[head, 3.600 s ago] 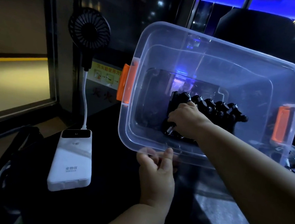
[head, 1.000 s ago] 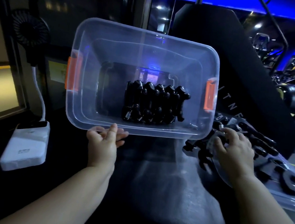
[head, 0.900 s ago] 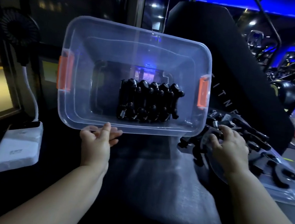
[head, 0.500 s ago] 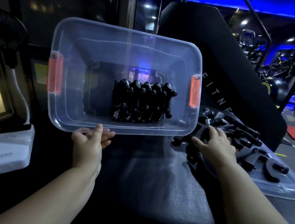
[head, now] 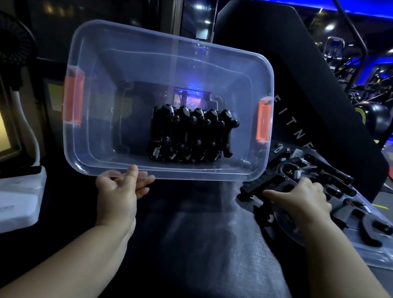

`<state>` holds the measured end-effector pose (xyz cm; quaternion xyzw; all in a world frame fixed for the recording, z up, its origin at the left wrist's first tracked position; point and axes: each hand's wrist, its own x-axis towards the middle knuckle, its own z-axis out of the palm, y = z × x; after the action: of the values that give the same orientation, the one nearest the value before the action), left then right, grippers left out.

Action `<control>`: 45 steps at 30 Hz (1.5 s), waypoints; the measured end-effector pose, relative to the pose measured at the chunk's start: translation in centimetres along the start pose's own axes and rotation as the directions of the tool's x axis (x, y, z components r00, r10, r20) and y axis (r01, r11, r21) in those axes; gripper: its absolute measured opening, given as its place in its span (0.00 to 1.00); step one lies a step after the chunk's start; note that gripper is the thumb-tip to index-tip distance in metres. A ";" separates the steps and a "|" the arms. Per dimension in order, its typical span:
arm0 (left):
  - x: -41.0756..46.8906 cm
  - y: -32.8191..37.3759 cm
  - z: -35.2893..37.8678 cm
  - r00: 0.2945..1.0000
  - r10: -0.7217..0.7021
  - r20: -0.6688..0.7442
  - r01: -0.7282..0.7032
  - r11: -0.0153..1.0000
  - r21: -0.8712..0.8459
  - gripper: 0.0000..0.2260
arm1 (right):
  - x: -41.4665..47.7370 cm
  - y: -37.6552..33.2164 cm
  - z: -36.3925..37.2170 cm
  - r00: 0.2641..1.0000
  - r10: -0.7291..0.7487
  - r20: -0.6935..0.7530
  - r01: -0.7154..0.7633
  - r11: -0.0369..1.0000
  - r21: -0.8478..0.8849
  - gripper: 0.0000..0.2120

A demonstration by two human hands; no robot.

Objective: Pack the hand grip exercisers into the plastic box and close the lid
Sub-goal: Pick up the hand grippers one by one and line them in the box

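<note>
- Holding steady at mid-task: plastic box (head: 131, 68) is tipped up with its open mouth toward the camera, lid off.
- Packed row (head: 192, 136) of black hand grip exercisers, roughly five side by side, sits on the box floor, toward 4 o'clock of the opening. The floor toward 9 o'clock is bare, so there is room for more.
- Orange latches (head: 72, 96) at 9 and 3 o'clock of the box rim are not fastened to anything.
- Left hand (head: 120, 189) pinches the near rim at 6 o'clock of the box. Thumb is on the near side, fingers show through the clear plastic behind it, and it props the box at that tilt.
- Loose exercisers (head: 334, 179) lie in a heap at 4 o'clock from the box, several of them, exact count unclear in the dim light.
- Lid (head: 374, 252), clear plastic, lies flat under that heap, well apart from the box mouth.
- Right hand (head: 302, 202) rests on the heap, thumb out toward 9 o'clock, fingers bent down over a black handle. Fingertips are hidden, so cannot tell if one is truly gripped.
- Judgement: one batch is packed. Left to do: move the heap in, set the box flat, fit the lid, snap both latches.
- Bench pad (head: 203, 247), dark, is under everything. White power bank (head: 8, 201) is at 8 o'clock of the box, small fan (head: 7, 36) at 10 o'clock.
</note>
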<state>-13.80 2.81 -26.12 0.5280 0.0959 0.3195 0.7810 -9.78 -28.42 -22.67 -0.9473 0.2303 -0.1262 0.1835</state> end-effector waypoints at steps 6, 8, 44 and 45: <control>0.1 -0.3 -0.1 1.000 -0.015 0.004 0.015 1.000 0.009 0.14 | -1.2 0.2 -0.8 0.999 0.001 -0.047 0.003 0.997 0.075 0.45; 0.1 -0.3 -0.2 1.000 -0.018 0.010 0.018 1.000 0.013 0.15 | -1.5 0.3 -0.9 0.997 -0.032 -0.066 0.040 0.992 0.120 0.42; -0.1 0.3 0.1 1.000 -0.018 0.006 0.018 1.000 -0.022 0.12 | -2.9 0.1 -2.6 0.858 -0.507 -0.082 0.423 0.608 0.672 0.15; -0.2 0.4 0.1 1.000 -0.018 0.005 0.018 0.999 -0.027 0.11 | -2.8 0.2 -2.7 0.854 -0.516 -0.065 0.420 0.610 0.671 0.17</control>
<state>-14.02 2.73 -25.79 0.5172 0.0944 0.3125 0.7912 -13.13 -27.99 -20.76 -0.8512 -0.0991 -0.1789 0.4834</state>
